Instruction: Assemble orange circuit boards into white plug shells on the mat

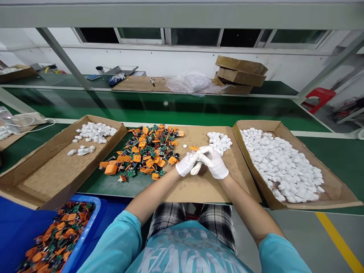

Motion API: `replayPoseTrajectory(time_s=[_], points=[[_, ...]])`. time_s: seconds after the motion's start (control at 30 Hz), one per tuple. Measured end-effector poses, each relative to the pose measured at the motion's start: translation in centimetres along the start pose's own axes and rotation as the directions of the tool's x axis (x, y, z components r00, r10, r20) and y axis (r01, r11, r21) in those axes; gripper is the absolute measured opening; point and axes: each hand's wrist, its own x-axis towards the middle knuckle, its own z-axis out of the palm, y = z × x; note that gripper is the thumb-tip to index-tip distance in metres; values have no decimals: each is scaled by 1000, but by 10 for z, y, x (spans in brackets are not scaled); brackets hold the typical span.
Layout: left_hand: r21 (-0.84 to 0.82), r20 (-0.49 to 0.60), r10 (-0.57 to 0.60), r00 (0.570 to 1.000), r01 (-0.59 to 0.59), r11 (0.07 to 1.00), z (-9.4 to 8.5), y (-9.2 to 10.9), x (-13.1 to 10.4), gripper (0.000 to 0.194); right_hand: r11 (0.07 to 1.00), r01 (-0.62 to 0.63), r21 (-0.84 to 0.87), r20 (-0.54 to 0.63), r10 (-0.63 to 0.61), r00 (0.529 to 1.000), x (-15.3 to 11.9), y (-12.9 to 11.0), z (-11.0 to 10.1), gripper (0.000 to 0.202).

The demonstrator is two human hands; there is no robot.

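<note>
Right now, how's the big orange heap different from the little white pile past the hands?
The orange heap mixes orange, green and black; the white pile is all white. The orange heap spreads wide beside the left hand; the white pile is smaller, just beyond the right hand. Both are loose piles of small pieces.

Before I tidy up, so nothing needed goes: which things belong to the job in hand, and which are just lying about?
Likely part of the job:
orange plug parts
small white heap
cardboard sheet
right tray

Seemingly lying about:
crumpled plastic
stacked cartons
red stool
</note>
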Motion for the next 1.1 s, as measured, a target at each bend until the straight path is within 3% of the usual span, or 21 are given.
replayPoseTrajectory(time_s=[0.1, 0.17, 0.3, 0.4, 0.5, 0.63, 0.8, 0.93, 1.1], points=[[136, 146, 125, 981, -145, 980, 2, -3, 2, 74, 997, 24, -77, -5, -24, 1000, 5, 1, 2, 28], [144, 125, 142, 982, -159, 977, 3, -6, 5, 76, 987, 65, -148, -25, -69, 997, 6, 3, 2, 32], [39, 186, 30, 982, -38, 999, 4, -10, 9, 76, 918, 193, -346, 19, -198, 980, 5, 8, -3, 36], [-20, 185, 9, 983, -5, 1000, 3, -8, 10, 67, 888, 244, -390, 63, -239, 969, 5, 8, -6, 38], [-88, 124, -5, 992, 16, 996, 1, -2, 11, 58, 881, 255, -399, 102, -233, 967, 6, 5, -7, 40], [-147, 107, -83, 991, 99, 984, -2, 3, 11, 64, 840, 214, -499, 159, -154, 975, 6, -1, -5, 33], [-150, 95, -131, 987, 144, 978, -4, 6, 10, 54, 789, 192, -583, 81, -178, 981, 5, 2, -4, 28], [-178, 133, -162, 978, 184, 967, -4, 10, 7, 46, 834, 144, -533, 53, -137, 989, 4, 6, -5, 28], [-192, 150, -137, 979, 165, 967, 0, 12, 2, 51, 977, 29, -213, 95, -9, 995, 8, 13, -9, 33]])
